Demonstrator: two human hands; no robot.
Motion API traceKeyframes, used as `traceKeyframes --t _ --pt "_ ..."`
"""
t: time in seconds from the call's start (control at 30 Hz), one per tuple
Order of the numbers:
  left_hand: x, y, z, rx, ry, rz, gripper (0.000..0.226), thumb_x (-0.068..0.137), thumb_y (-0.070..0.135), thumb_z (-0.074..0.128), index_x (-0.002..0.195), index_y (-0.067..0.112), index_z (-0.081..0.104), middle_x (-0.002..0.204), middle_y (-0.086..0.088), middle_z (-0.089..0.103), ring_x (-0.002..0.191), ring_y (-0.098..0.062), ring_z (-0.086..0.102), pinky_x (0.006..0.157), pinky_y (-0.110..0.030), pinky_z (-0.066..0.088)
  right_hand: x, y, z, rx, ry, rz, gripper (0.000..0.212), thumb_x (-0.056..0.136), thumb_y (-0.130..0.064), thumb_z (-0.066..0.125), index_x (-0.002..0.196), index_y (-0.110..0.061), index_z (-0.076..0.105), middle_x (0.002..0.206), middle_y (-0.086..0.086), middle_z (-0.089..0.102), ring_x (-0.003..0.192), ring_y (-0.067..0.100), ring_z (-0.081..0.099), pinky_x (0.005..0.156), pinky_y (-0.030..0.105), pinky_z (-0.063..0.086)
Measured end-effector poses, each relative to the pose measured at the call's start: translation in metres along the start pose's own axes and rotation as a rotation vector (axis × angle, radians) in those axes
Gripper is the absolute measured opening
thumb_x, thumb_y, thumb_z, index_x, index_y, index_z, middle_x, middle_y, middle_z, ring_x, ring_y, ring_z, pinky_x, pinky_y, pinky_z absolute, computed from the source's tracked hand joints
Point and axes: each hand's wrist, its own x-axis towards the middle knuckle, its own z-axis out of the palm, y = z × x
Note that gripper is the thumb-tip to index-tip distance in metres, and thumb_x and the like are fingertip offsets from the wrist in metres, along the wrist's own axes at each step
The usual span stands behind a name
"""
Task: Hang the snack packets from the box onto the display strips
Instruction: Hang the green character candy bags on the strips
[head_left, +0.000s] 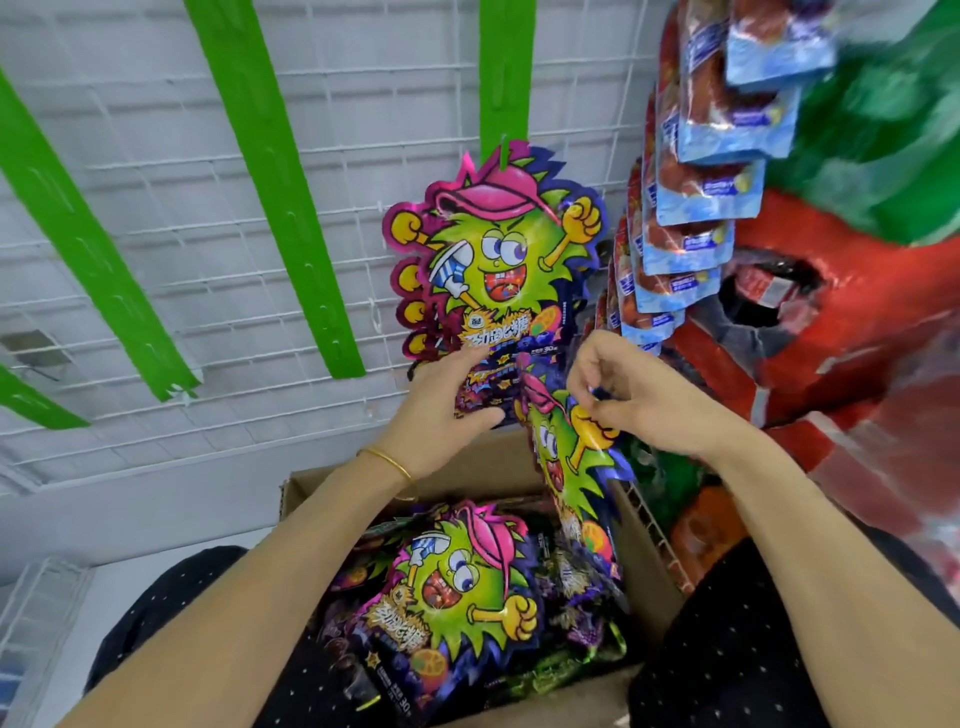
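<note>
Against the wire grid (156, 182), a green display strip (506, 73) carries hung snack packets (493, 249) above the cardboard box (306, 488); the right hand (639, 405) pinches the next packet (571, 467) by its top, upright just below them; the spread left hand (447, 410) touches their lower edge

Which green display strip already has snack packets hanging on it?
The rightmost green strip, next to the blue packets. Monster-print packets hang from it; the green strips to its left are bare.
</note>
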Motion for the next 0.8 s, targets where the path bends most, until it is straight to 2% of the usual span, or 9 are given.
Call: traceKeyframes --t 0.13,0.23,0.33,0.43,0.5,0.57,0.63,0.7,0.8 --pt "0.011 0.007 0.010 -0.101 -0.075 -0.073 0.065 0.085 0.031 0.062 0.142 0.021 0.031 0.145 0.001 0.037 0.134 -0.013 0.031 0.111 -0.037 0.030 -0.001 -0.002 -0.012 0.128 0.000 -0.063 0.046 0.068 0.031 0.036 0.080 -0.013 0.032 0.075 0.007 0.043 0.067 0.016 0.036 0.055 0.024 0.031" --pt "0.021 0.020 0.011 -0.286 -0.060 -0.123 0.054 0.085 0.020 0.063 0.135 0.018 0.040 0.124 0.004 0.052 0.118 -0.005 0.045 0.101 -0.023 0.034 -0.001 -0.003 -0.016 0.202 0.005 -0.069 0.042 0.066 0.024 0.036 0.080 -0.015 0.032 0.073 0.004 0.043 0.064 0.021 0.030 0.052 0.021 0.028" --pt "0.027 0.024 0.006 -0.352 0.002 -0.128 0.035 0.083 0.007 0.063 0.114 0.021 0.053 0.089 0.007 0.053 0.090 -0.008 0.053 0.088 -0.022 0.040 -0.002 -0.003 -0.020 0.230 0.041 -0.077 0.039 0.064 0.022 0.037 0.081 -0.012 0.031 0.074 0.008 0.040 0.063 0.012 0.035 0.053 0.017 0.030" --pt "0.031 0.028 -0.003 -0.407 0.012 -0.124 0.021 0.082 -0.001 0.062 0.085 0.019 0.056 0.075 0.003 0.052 0.068 -0.001 0.054 0.068 -0.012 0.045 -0.001 0.003 -0.024 0.181 0.118 -0.043 0.037 0.061 0.017 0.040 0.081 -0.014 0.033 0.077 0.005 0.038 0.068 0.011 0.038 0.055 0.016 0.031" --pt "0.032 0.034 -0.008 -0.399 0.007 -0.100 0.021 0.082 -0.003 0.062 0.078 0.016 0.054 0.070 0.003 0.050 0.057 0.007 0.051 0.060 -0.007 0.043 0.000 0.008 -0.025 0.096 0.161 0.020 0.035 0.060 0.010 0.043 0.083 -0.017 0.037 0.081 0.005 0.039 0.072 0.015 0.040 0.055 0.018 0.033" --pt "0.033 0.040 -0.012 -0.374 -0.014 -0.064 0.022 0.082 -0.002 0.062 0.075 0.019 0.055 0.070 0.004 0.050 0.057 0.007 0.051 0.062 -0.009 0.044 0.001 0.010 -0.024 -0.014 0.216 0.070 0.038 0.068 0.004 0.055 0.090 -0.025 0.046 0.089 0.003 0.046 0.074 0.019 0.047 0.059 0.021 0.040" --pt "0.033 0.046 -0.016 -0.308 -0.049 -0.015 0.020 0.082 0.003 0.063 0.075 0.021 0.058 0.074 0.001 0.054 0.067 -0.005 0.054 0.069 -0.022 0.049 0.006 0.004 -0.021 -0.108 0.268 0.045 0.038 0.081 -0.007 0.066 0.104 -0.033 0.052 0.101 -0.003 0.057 0.082 0.013 0.058 0.074 0.025 0.047" --pt "0.039 0.055 -0.023 -0.251 -0.051 0.015 0.017 0.083 0.006 0.063 0.076 0.021 0.059 0.077 -0.005 0.056 0.073 -0.017 0.052 0.075 -0.038 0.049 0.016 -0.008 -0.017 -0.216 0.295 -0.024 0.029 0.084 -0.022 0.066 0.112 -0.028 0.058 0.103 -0.007 0.065 0.093 0.005 0.061 0.084 0.025 0.049" --pt "0.057 0.070 -0.041 -0.204 0.023 0.051 0.016 0.082 0.007 0.063 0.075 0.021 0.060 0.075 -0.001 0.057 0.073 -0.018 0.051 0.076 -0.039 0.047 0.040 -0.027 -0.018 -0.386 0.393 -0.062 0.020 0.087 -0.026 0.063 0.102 -0.014 0.065 0.088 -0.001 0.066 0.082 0.015 0.060 0.076 0.038 0.048"
